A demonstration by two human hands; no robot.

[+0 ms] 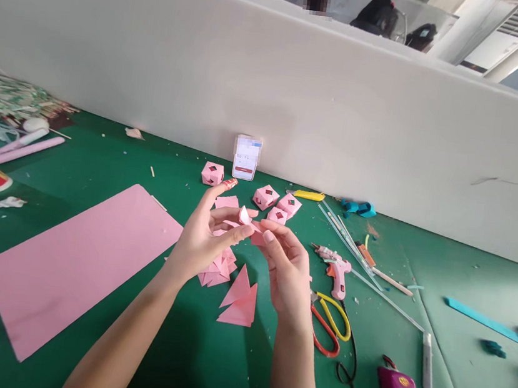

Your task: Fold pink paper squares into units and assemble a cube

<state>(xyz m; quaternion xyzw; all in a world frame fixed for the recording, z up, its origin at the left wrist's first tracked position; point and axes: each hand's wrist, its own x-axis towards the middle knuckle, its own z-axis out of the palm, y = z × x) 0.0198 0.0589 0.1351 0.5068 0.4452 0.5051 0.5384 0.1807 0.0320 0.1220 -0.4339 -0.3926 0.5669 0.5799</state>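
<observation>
- The left hand point(199, 237) and right hand point(286, 263) pinch a small folded pink paper piece point(257, 236) above the green tabletop point(197, 369); fingers partly hide its shape.
- Four faceted pink paper boxes point(263, 203) with diamond-shaped holes stand near the tabletop's far edge.
- Pink paper triangles point(241, 310) lie farther from that edge.

On that surface point(163, 358), the sheet point(74, 272) lies left of the triangles point(241, 308), scissors point(329, 327) right (a phone point(245, 162) stands behind, I see).
</observation>
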